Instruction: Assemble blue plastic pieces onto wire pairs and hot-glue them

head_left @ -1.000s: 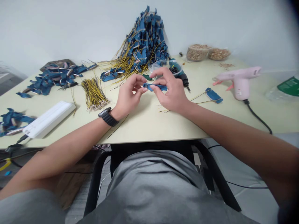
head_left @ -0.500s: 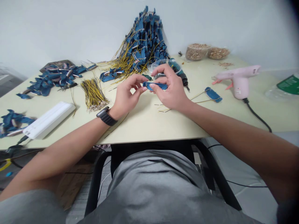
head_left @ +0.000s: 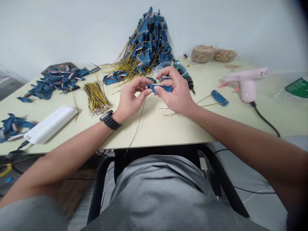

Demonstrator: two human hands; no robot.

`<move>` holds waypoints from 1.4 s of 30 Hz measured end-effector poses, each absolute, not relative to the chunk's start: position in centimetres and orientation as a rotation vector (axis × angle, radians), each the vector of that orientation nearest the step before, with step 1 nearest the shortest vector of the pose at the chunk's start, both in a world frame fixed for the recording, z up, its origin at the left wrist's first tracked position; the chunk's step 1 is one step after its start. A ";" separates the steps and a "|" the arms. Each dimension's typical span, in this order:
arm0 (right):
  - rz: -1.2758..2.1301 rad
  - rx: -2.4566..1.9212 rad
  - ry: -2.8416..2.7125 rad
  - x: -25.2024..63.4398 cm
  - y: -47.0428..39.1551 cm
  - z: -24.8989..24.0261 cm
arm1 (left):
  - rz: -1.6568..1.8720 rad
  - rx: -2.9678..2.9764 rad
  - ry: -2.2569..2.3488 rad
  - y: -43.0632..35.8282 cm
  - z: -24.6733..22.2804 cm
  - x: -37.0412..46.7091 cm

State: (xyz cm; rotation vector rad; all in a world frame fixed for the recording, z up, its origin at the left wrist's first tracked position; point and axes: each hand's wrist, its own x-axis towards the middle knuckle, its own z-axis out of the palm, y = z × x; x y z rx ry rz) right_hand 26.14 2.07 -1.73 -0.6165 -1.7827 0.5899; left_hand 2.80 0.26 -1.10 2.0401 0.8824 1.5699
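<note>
My right hand (head_left: 176, 89) is closed round a small, narrow blue plastic piece (head_left: 166, 88), thumb in front and fingers behind. At the left end of that piece, my left hand (head_left: 136, 94) is closed in a pinch, its thumb and fingertips touching or nearly touching the piece. A thin dark wire (head_left: 136, 130) hangs from the left fingertips past the table's front edge; its upper end is hidden in the pinch. Right of my hands lies another blue piece (head_left: 219, 98) with thin wires running from it. A bundle of yellow and black wires (head_left: 96, 98) lies left of my left hand.
A tall heap of blue pieces with yellow wires (head_left: 154, 41) stands against the wall. More blue pieces (head_left: 55, 80) lie at left, near a white power strip (head_left: 51, 123). A pink glue gun (head_left: 247, 81), a green power tool (head_left: 189, 80) and bags of small tan bits (head_left: 203, 54) are to the right.
The thin wire below my left hand has swung right and now hangs more steeply from the fingertips. The blue piece has turned slightly in my right hand. Both hands stay almost in place.
</note>
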 end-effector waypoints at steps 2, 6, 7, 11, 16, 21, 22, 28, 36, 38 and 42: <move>0.652 -0.600 -1.768 26.1 2.5 -1.9 | 1.572 2.007 0.825 0.4 -1.2 2.8; 0.773 -0.634 -1.760 26.1 3.0 -1.9 | 1.522 1.927 0.841 0.5 -1.1 2.8; 0.801 -0.642 -1.760 26.1 3.1 -1.9 | 1.508 1.908 0.849 0.5 -1.1 2.8; 0.894 -0.639 -1.750 26.1 3.0 -1.7 | 1.489 1.850 0.805 0.6 -1.0 2.7; 1.012 -0.626 -1.726 26.0 3.0 -1.5 | 1.425 1.788 0.811 0.4 -0.7 2.8; 1.136 -0.572 -1.692 26.0 3.1 -1.4 | 1.403 1.747 0.752 0.0 -0.3 3.2; 1.162 -0.566 -1.683 26.0 3.1 -1.4 | 1.402 1.748 0.750 -0.1 -0.3 3.2; 1.131 -0.620 -1.655 26.0 2.8 -1.2 | 1.445 1.847 0.833 0.0 -0.3 2.7; 0.792 -0.557 -1.773 27.0 3.0 -0.5 | 1.530 2.275 0.955 -1.3 0.3 1.8; 0.766 -0.509 -1.796 27.2 3.2 -0.3 | 1.499 2.357 0.953 -1.4 0.3 1.5; 0.714 -0.496 -1.827 27.3 3.3 0.0 | 1.517 2.458 0.903 -0.8 -0.2 1.0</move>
